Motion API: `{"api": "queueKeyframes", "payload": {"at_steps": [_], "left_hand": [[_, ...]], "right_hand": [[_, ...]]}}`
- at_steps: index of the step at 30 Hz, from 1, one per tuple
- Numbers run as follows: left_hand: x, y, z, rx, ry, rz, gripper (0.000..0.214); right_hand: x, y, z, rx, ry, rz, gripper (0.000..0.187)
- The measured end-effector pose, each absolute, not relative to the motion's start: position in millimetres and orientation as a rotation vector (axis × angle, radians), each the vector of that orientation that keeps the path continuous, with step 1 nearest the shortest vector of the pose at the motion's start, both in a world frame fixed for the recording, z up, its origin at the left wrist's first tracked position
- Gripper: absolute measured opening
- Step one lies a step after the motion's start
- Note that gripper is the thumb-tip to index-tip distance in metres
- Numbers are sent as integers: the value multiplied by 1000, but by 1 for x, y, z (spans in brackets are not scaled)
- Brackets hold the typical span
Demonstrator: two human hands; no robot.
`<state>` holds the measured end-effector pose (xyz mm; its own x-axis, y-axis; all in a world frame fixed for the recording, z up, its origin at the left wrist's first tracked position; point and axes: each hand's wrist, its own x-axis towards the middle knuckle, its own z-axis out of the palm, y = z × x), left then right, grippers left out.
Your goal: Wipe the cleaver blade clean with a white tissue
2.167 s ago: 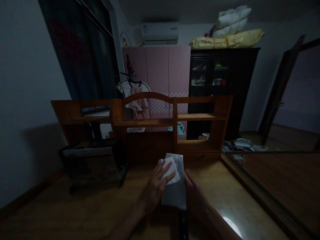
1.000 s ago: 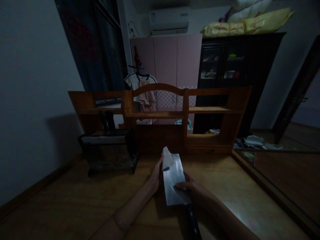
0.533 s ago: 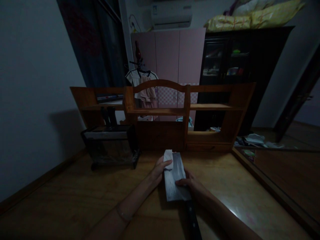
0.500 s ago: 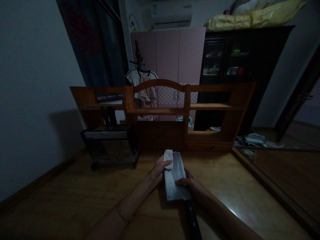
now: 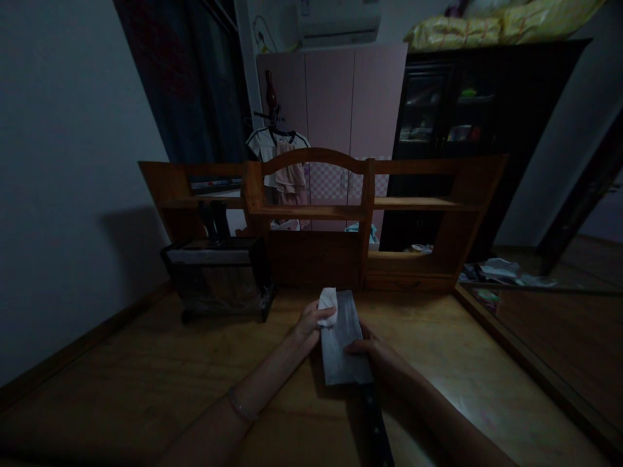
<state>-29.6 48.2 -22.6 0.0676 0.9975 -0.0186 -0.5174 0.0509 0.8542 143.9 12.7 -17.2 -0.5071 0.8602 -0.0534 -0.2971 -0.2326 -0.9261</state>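
Observation:
A cleaver with a broad grey blade and a black riveted handle is held above the wooden desk, its handle pointing down toward me. My right hand grips the blade from the right side, thumb on the flat face and fingers behind. On the blade's far left corner, my left hand pinches a folded white tissue against the metal with its thumb on top. The left fingers behind the blade are hidden.
To the left stands a knife block with black handles sticking out of its top. A wooden shelf unit runs along the desk's back edge. The desk has a raised rim on the right, and a wall borders the left.
The view has shifted slightly. My left hand still holds the tissue at the blade's far left corner, the tissue's folds look a little different, and the right hand keeps its grip.

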Motion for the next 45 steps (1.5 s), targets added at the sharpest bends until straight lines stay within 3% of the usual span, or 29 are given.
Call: {"api": "queueKeyframes", "payload": {"at_steps": [29, 45], "left_hand": [[-21, 44, -23, 572, 1135, 1536, 43], [-18, 45, -29, 632, 983, 1504, 30]], "right_hand": [[146, 17, -19, -738, -1286, 1933, 57], [150, 21, -22, -834, -1284, 1830, 52]]}}
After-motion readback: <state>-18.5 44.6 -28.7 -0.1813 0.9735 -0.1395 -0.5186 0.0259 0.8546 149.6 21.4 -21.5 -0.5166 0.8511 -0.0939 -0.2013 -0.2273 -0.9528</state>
